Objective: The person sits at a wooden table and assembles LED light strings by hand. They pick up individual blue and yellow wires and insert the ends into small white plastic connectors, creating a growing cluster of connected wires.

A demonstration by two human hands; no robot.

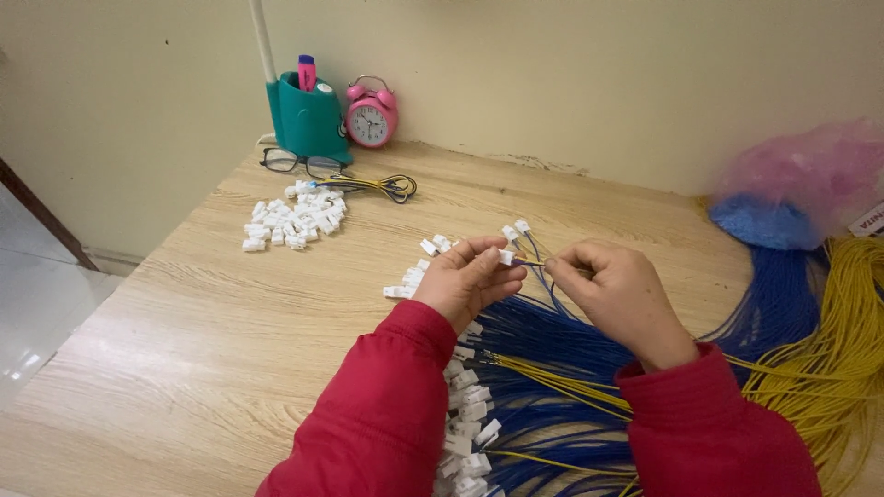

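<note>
My left hand [468,277] pinches a small white plastic connector [505,257] between thumb and fingers. My right hand [615,290] pinches the ends of a blue and a yellow wire [531,262] right at that connector. Both hands hover over a spread of blue wires [552,345] and yellow wires [820,368] lying on the wooden table [230,331]. Wires fitted with white connectors [465,414] lie in a row under my left wrist. Both sleeves are red.
A pile of loose white connectors [295,219] lies at the back left. Black glasses [299,163], a small wire bundle [387,186], a teal pen holder [308,115] and a pink alarm clock [371,115] stand by the wall. A pink plastic bag [810,175] sits at the right.
</note>
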